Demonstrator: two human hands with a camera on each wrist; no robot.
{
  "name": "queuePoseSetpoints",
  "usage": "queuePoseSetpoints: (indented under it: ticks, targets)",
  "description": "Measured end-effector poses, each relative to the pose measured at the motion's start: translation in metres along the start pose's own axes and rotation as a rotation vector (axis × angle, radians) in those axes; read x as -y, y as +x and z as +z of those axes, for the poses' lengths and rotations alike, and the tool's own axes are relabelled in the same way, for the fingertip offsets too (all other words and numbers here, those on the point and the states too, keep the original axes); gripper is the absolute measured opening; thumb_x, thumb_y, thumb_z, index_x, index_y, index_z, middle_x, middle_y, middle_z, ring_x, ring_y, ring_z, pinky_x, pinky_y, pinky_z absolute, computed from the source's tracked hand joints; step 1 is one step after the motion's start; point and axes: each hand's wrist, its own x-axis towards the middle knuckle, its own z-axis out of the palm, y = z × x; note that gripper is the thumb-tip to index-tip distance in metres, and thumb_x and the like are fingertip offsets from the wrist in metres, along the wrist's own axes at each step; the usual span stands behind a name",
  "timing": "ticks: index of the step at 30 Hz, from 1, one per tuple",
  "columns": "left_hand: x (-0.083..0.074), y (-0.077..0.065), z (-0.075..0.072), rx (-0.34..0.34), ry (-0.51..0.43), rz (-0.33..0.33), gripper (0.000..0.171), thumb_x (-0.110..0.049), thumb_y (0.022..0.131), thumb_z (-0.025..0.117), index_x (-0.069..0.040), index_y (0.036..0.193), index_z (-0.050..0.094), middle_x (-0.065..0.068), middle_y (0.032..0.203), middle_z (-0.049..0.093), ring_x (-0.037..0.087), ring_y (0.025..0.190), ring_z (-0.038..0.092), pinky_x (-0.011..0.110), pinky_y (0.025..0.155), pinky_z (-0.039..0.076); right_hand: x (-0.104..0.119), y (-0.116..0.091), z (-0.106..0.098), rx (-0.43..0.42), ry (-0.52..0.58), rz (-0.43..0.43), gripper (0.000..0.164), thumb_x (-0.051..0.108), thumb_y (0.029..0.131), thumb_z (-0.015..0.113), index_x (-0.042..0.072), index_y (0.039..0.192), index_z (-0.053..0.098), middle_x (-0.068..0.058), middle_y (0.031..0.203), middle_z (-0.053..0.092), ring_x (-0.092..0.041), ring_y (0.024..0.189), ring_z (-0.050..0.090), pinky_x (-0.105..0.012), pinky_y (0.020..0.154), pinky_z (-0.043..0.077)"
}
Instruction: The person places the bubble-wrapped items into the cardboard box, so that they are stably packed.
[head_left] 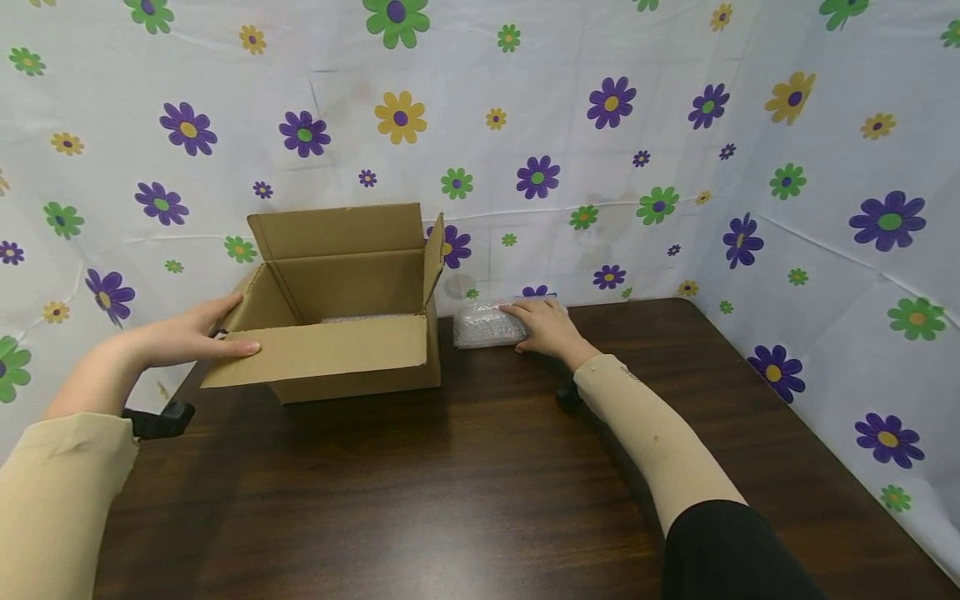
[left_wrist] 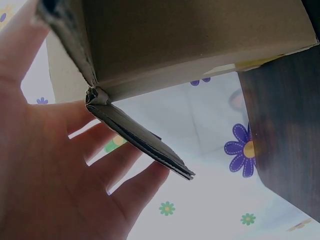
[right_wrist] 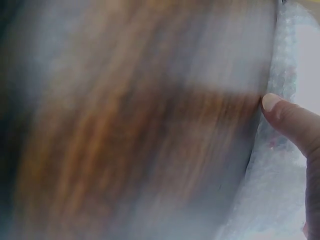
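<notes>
Right of the carton, bubble-wrapped packet sits on the table. My right hand grips it, thumb along near edge; I'd squeeze evenly, lightly. Left hand, fingers spread straight, should brace the flaps.

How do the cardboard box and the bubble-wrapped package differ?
The cardboard box is brown; the bubble-wrapped package is translucent and shiny. The box is bigger and taller than the package. The box has flaps spread open; the package shows none. Both sit on the table.
</notes>
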Motion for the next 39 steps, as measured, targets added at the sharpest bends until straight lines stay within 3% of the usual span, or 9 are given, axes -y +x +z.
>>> queuePoseSetpoints:
  ticks: [10,22,30,39]
  targets:
    - [0.000,0.001,0.000,0.001,-0.019,0.013,0.100,-0.031,0.092,0.064,0.004,0.152,-0.008,0.040,0.151,0.000,0.059,0.136,0.002,0.076,0.097,0.016,0.001,-0.001,-0.005,-0.002,-0.004,-0.004,0.083,0.037,0.078,0.082,0.025,0.149,0.040,-0.006,0.143,0.049,-0.029,0.132,0.042,-0.054,0.104,0.030]
    - [0.001,0.002,-0.002,0.007,-0.011,0.015,0.099,-0.031,0.092,0.064,0.005,0.151,-0.008,0.041,0.150,0.000,0.060,0.135,0.003,0.076,0.097,0.016,-0.003,-0.003,-0.029,0.014,0.107,0.014,0.083,0.036,0.075,0.084,0.024,0.147,0.045,-0.007,0.142,0.051,-0.032,0.127,0.047,-0.059,0.099,0.037]
    - [0.001,0.003,-0.002,0.006,0.006,0.014,0.099,-0.032,0.092,0.063,0.006,0.151,-0.006,0.040,0.151,0.002,0.059,0.136,0.004,0.075,0.098,0.017,-0.003,-0.017,-0.051,0.021,0.180,-0.022,0.085,0.031,0.074,0.085,0.020,0.148,0.043,-0.010,0.140,0.053,-0.033,0.124,0.051,-0.052,0.102,0.039]
    - [0.002,0.000,-0.001,0.020,-0.010,0.011,0.099,-0.033,0.093,0.062,0.005,0.151,-0.008,0.040,0.151,-0.001,0.059,0.136,0.002,0.075,0.098,0.016,0.006,-0.039,-0.072,0.085,0.213,-0.052,0.083,0.032,0.074,0.085,0.021,0.146,0.045,-0.006,0.146,0.047,-0.031,0.131,0.045,-0.052,0.106,0.035]
